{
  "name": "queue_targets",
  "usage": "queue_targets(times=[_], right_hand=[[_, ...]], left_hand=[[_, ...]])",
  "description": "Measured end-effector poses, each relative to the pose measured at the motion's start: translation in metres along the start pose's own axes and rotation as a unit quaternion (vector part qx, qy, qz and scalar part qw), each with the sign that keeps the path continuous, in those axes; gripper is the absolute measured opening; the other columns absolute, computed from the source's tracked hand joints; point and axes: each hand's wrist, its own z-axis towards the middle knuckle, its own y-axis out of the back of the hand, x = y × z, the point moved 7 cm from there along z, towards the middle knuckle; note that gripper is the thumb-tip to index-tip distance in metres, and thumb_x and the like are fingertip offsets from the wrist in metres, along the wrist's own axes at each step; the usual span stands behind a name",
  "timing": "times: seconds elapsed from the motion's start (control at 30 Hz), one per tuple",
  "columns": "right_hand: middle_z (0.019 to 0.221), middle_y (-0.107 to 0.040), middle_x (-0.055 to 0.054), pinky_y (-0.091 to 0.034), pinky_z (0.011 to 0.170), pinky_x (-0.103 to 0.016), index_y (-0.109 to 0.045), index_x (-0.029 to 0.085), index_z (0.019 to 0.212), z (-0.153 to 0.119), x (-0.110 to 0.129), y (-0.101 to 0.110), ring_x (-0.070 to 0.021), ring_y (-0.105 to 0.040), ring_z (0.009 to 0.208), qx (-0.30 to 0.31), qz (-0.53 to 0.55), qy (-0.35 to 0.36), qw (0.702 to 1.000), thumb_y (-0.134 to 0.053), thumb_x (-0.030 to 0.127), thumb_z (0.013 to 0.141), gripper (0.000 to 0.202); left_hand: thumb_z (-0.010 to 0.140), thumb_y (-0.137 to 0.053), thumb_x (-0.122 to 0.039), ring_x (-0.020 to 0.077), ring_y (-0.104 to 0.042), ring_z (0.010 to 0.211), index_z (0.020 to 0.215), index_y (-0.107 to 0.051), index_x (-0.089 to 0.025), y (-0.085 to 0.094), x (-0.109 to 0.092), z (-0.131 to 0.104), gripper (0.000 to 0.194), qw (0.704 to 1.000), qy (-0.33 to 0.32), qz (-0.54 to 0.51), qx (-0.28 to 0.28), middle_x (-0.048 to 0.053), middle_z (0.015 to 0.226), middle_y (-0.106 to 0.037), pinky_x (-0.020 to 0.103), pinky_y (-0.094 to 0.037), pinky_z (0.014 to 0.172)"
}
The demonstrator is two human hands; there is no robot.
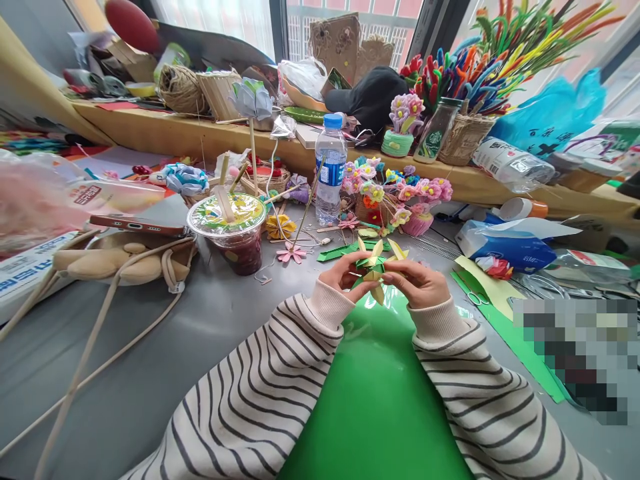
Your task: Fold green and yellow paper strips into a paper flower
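Note:
Both my hands meet above the grey table, over the top of a shiny green surface [380,387]. Between them is a small paper flower [374,261] with pale yellow pointed petals and green parts. My left hand [343,275] pinches its left side between thumb and fingers. On the right side, my right hand [419,283] has its fingertips closed on the flower's edge. Fingers cover part of the flower. Green paper strips [340,251] lie just behind my left hand.
A lidded cup [240,250] and a phone on a stand [137,225] stand at left. Behind are a water bottle [330,173] and craft flowers [370,183]. Scissors [477,298], green paper [525,353] and a blue tissue pack [505,247] lie at right.

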Motion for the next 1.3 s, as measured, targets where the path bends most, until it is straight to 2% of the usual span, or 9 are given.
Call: queue_targets(times=[0.17,0.3,0.4,0.53,0.73,0.87,1.0,1.13,1.3], right_hand=[[0.071,-0.065,0.000,-0.052,0.060,-0.029,-0.063,0.020,0.076,0.003,-0.016,0.015,-0.0129,-0.060,0.061,-0.064,0.096,-0.094,0.989,-0.064,0.033,0.061,0.020],[0.066,-0.064,0.001,-0.051,0.056,-0.028,-0.061,0.020,0.073,0.004,-0.032,0.022,-0.0121,-0.059,0.056,-0.080,0.172,-0.146,0.971,-0.066,0.036,0.057,0.023],[0.064,-0.064,0.003,-0.050,0.055,-0.027,-0.062,0.023,0.071,0.002,-0.035,0.014,-0.0115,-0.059,0.055,-0.058,0.203,-0.165,0.963,-0.065,0.039,0.057,0.022],[0.066,-0.063,0.002,-0.050,0.059,-0.026,-0.063,0.022,0.071,-0.004,-0.032,-0.003,-0.0107,-0.058,0.058,-0.018,0.208,-0.186,0.960,-0.065,0.039,0.058,0.021],[0.078,-0.059,0.000,-0.047,0.050,-0.019,-0.064,0.021,0.064,-0.002,-0.027,-0.006,-0.0093,-0.055,0.064,-0.019,0.196,-0.161,0.967,-0.065,0.038,0.057,0.019],[0.069,-0.059,0.001,-0.046,0.047,-0.018,-0.062,0.019,0.067,-0.003,-0.031,-0.006,-0.0072,-0.054,0.054,-0.013,0.201,-0.195,0.960,-0.066,0.037,0.056,0.022],[0.071,-0.060,0.000,-0.048,0.052,-0.019,-0.058,0.019,0.082,-0.002,-0.027,0.001,-0.0091,-0.059,0.058,-0.039,0.177,-0.180,0.967,-0.066,0.034,0.057,0.031],[0.087,-0.057,-0.002,-0.050,0.055,-0.022,-0.052,0.019,0.089,-0.001,-0.027,0.008,-0.0112,-0.060,0.065,-0.075,0.163,-0.176,0.968,-0.066,0.038,0.056,0.041],[0.072,-0.060,0.000,-0.052,0.052,-0.024,-0.055,0.018,0.076,-0.006,-0.038,-0.011,-0.0117,-0.059,0.060,0.012,0.215,-0.290,0.933,-0.066,0.047,0.051,0.040]], left_hand=[[0.060,-0.065,-0.028,0.0128,-0.061,0.065,0.121,-0.031,-0.027,-0.008,-0.005,-0.005,0.070,0.995,0.020,-0.090,0.033,0.004,0.086,-0.061,0.027,-0.050,0.064],[0.063,-0.062,-0.033,0.0135,-0.061,0.057,0.112,-0.033,-0.021,0.001,-0.008,-0.002,0.058,0.991,0.041,-0.129,-0.013,0.002,0.072,-0.064,0.026,-0.050,0.055],[0.054,-0.068,-0.034,0.0150,-0.061,0.051,0.100,-0.037,-0.017,0.007,0.002,0.003,0.058,0.982,0.092,-0.156,-0.044,0.001,0.066,-0.062,0.026,-0.048,0.049],[0.042,-0.075,-0.029,0.0156,-0.061,0.067,0.087,-0.048,-0.014,-0.002,0.018,0.006,0.055,0.963,0.153,-0.223,0.007,0.003,0.076,-0.062,0.027,-0.049,0.059],[0.037,-0.076,-0.026,0.0193,-0.058,0.081,0.099,-0.050,-0.019,-0.003,0.020,0.008,0.067,0.966,0.124,-0.226,0.032,0.007,0.100,-0.057,0.027,-0.048,0.062],[0.050,-0.070,-0.038,0.0197,-0.060,0.076,0.102,-0.049,-0.021,-0.007,0.020,0.005,0.059,0.943,0.183,-0.267,0.072,0.008,0.100,-0.057,0.029,-0.050,0.057],[0.058,-0.067,-0.027,0.0145,-0.061,0.069,0.095,-0.050,-0.018,-0.001,0.024,0.003,0.041,0.929,0.235,-0.287,0.001,0.004,0.086,-0.060,0.026,-0.049,0.064],[0.055,-0.067,-0.013,0.0136,-0.061,0.071,0.091,-0.052,-0.016,0.005,0.025,0.003,0.039,0.928,0.215,-0.297,-0.064,0.003,0.084,-0.061,0.025,-0.048,0.071],[0.055,-0.067,-0.010,0.0116,-0.060,0.073,0.089,-0.055,-0.016,0.008,0.021,0.005,0.036,0.936,0.169,-0.296,-0.085,0.002,0.082,-0.060,0.024,-0.047,0.073]])
